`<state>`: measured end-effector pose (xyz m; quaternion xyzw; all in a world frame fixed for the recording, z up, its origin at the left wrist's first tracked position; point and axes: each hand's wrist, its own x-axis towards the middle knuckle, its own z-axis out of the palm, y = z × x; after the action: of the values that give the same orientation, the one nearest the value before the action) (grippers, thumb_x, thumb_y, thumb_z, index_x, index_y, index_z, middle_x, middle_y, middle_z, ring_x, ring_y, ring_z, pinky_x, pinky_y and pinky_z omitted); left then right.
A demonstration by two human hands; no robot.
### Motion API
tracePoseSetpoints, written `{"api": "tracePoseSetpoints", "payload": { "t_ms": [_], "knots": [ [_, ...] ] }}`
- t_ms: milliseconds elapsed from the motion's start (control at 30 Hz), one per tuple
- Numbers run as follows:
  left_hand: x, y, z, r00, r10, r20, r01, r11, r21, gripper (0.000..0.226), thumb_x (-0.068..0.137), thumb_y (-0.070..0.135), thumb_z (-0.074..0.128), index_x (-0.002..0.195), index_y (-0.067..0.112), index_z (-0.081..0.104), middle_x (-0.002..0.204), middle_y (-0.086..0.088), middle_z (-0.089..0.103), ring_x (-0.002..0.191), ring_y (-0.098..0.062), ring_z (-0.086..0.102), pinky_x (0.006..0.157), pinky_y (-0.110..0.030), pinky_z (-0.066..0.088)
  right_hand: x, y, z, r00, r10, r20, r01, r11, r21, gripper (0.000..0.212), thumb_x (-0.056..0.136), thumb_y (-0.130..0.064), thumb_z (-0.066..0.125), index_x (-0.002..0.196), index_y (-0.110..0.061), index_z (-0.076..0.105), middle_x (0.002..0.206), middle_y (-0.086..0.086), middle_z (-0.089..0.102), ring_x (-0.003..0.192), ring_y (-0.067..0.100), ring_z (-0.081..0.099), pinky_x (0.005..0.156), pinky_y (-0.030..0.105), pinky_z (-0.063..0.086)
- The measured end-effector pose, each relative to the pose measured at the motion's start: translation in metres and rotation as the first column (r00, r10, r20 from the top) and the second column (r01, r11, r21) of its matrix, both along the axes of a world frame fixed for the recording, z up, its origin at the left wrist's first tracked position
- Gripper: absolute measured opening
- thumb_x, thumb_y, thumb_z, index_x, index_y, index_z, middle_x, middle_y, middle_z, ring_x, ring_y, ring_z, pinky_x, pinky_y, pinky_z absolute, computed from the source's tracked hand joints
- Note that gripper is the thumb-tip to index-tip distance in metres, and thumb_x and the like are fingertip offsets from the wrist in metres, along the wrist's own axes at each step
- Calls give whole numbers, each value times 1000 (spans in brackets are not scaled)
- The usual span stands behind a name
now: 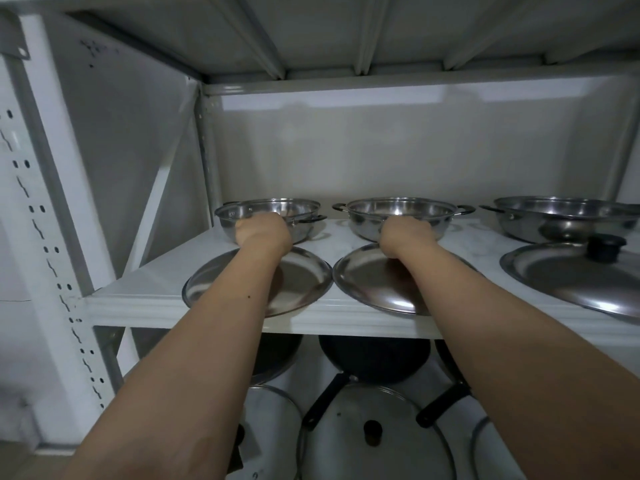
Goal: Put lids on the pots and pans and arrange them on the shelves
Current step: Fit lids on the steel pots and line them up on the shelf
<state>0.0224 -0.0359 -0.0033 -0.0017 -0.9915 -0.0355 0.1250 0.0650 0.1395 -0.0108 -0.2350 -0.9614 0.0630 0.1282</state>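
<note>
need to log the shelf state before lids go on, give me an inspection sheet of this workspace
surface: white metal shelf, no spills seen
job's things: left pot, middle pot and right pot all uncovered; a steel lid lies in front of each: left lid, middle lid, right lid
clutter: nothing seen
grippers: left hand on left pot's rim, right hand on middle pot's rim
cables: nothing seen
surroundings: lower shelf holds dark pans and glass lids
</note>
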Motion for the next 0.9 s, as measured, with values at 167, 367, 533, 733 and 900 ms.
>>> {"api": "tracePoseSetpoints", "payload": {
  "t_ms": [167,367,533,733,900],
  "knots": [
    [27,-5,15,996,11,-92,-11,1000,5,36,93,10,45,126,5,57,135,-14,57,125,-31,54,102,-34,41,18,-9,13,998,40,-56,-38,999,38,43,88,-11,45,128,-6,55,139,15,52,126,35,51,99,42,44],
    [60,-8,48,965,28,-261,-12,998,63,36,91,6,47,125,5,59,132,-14,59,124,-32,56,97,-35,46,36,-18,44,978,104,-181,-90,992,84,40,91,-13,47,129,-7,54,140,15,52,128,33,49,100,37,42],
    [65,-1,68,933,43,-358,-26,998,53,36,91,3,46,125,2,58,131,-18,58,123,-36,55,99,-36,45,42,-17,66,947,123,-298,-89,988,126,39,93,-7,41,131,-5,52,139,17,50,129,35,44,100,36,40],
    [39,6,76,907,41,-419,-3,996,92,38,90,4,46,126,0,56,133,-19,53,124,-40,50,96,-41,46,20,-2,79,925,117,-361,-89,992,92,40,92,-3,38,129,-4,55,136,17,53,127,35,45,95,37,44],
    [-6,9,80,918,50,-392,16,986,163,34,90,0,45,121,-2,57,128,-21,56,121,-40,52,93,-41,47,-14,13,86,926,111,-360,-91,993,72,39,91,0,38,127,-1,55,135,19,54,126,36,45,96,37,44]
  ]
}}
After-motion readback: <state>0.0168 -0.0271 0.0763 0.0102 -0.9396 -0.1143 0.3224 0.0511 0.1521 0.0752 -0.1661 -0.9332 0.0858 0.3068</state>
